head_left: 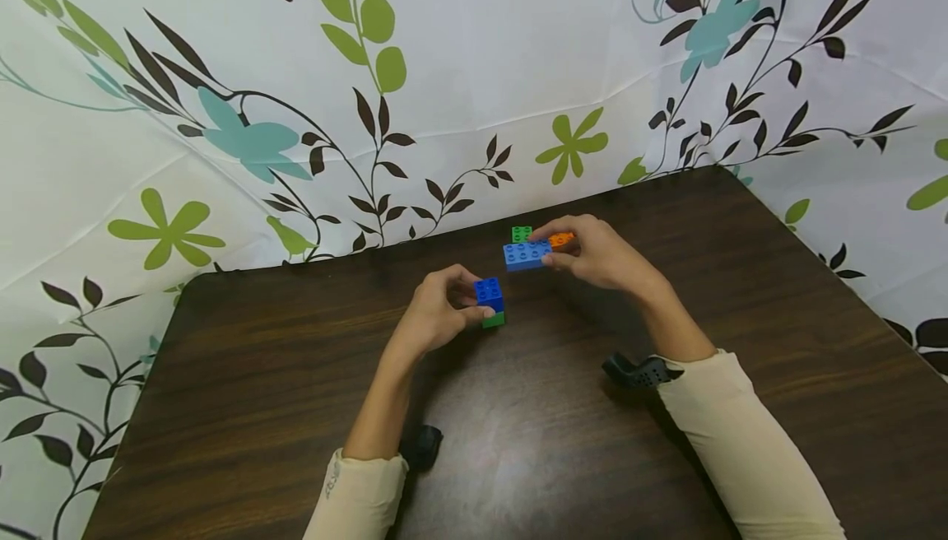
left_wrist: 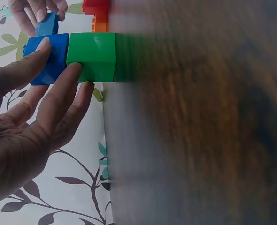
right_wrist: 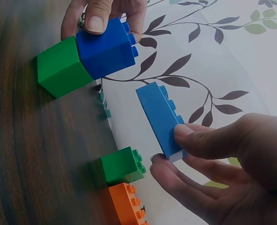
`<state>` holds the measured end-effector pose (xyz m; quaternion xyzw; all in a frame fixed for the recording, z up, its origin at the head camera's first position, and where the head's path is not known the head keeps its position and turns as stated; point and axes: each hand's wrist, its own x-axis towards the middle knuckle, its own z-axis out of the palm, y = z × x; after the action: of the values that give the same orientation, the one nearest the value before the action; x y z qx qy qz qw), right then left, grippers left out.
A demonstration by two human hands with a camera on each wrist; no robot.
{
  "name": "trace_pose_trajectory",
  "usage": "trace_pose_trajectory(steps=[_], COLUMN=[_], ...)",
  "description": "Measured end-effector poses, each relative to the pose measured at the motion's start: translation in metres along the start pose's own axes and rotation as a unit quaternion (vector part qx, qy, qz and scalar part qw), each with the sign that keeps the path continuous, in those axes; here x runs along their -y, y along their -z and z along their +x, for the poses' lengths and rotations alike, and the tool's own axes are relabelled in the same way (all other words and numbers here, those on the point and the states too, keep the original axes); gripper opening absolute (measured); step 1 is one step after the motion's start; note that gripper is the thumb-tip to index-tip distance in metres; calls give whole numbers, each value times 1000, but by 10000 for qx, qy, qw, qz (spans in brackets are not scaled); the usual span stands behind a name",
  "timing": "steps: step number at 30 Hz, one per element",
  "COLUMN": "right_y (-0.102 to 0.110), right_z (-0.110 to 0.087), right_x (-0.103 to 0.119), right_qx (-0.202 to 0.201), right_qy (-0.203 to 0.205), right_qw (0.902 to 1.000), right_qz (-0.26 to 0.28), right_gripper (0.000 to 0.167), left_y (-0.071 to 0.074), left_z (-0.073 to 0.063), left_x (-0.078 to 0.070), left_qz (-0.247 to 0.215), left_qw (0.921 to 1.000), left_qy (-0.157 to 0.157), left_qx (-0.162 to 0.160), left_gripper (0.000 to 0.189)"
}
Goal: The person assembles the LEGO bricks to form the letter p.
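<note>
Left hand (head_left: 435, 311) pinches square dark-blue plastic brick (head_left: 489, 295) atop green plastic block (head_left: 494, 320), presumably steadying both; right hand (head_left: 598, 253) pinches oblong light-blue plastic brick (head_left: 524, 257) endwise, likely keeping its underside free.

Head view high, fwd/down; wrist views close

One dark blue square-topped plastic brick (head_left: 490, 296) and one lighter blue oblong plastic brick (head_left: 524, 258) make two blues. One green plastic brick (right_wrist: 63, 68) beneath the dark blue and one green studded plastic brick (right_wrist: 121, 166) apart from it make two greens. With one orange studded plastic brick (right_wrist: 127, 205) and one red plastic brick (left_wrist: 96, 6) (only the left wrist view shows it), six are visible. One bare left hand (head_left: 437, 309), one bare right hand (head_left: 596, 252), two cream fabric sleeves (head_left: 359, 491) and one dark brown wood-grain table (head_left: 296, 384) also appear.
</note>
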<state>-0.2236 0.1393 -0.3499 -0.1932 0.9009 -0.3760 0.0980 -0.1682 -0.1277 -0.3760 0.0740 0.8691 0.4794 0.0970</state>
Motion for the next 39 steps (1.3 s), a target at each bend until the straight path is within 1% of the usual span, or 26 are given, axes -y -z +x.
trace_pose_trajectory(steps=[10,18,26,33,39], right_y=[3,3,0,-5,-8], right_z=[-4,-4,-5,-5,-4], right_x=[6,6,11,13,14], right_qx=[-80,61,131,191,266], right_qy=[212,257,335,441,601], right_qw=[9996,9986,9978,9977,9958], right_qz=[193,462,556,483,630], right_gripper=[37,37,37,37,37], left_y=[0,1,1,0,1], left_z=[0,0,0,1,2], left_x=[2,3,4,5,8], left_qz=[-42,-71,-85,-36,-66], left_qw=[10000,9999,9999,9999,9999], left_qy=[-42,-66,-41,-10,-33], left_qx=[9,49,93,137,141], left_gripper=[29,28,28,27,26])
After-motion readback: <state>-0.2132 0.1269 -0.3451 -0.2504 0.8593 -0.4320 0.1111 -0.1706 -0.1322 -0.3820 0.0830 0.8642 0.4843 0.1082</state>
